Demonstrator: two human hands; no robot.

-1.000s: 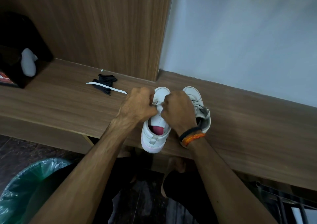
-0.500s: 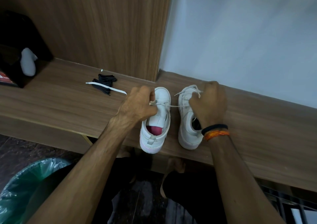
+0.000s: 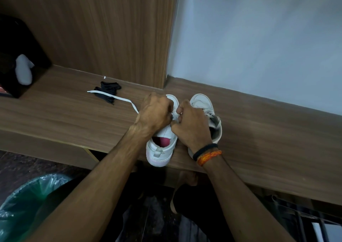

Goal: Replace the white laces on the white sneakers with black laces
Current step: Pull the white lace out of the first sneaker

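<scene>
Head view: left hand (image 3: 154, 112) and right hand (image 3: 190, 125), grips curled, pinch left sneaker's (image 3: 162, 149) white lace (image 3: 112, 97).

A wooden bench (image 3: 55, 115) runs across the middle of the frame. Behind it, a wood panel (image 3: 103, 30) fills the upper left and a pale wall (image 3: 259, 38) the upper right. At the far left, a black box (image 3: 13, 43) sits on the bench, with a white object (image 3: 24, 70) leaning against it; what that object is cannot be told. In the lower left corner stands a bin (image 3: 24, 201) lined with a green plastic bag. The floor (image 3: 18, 164) beneath is dark.
</scene>
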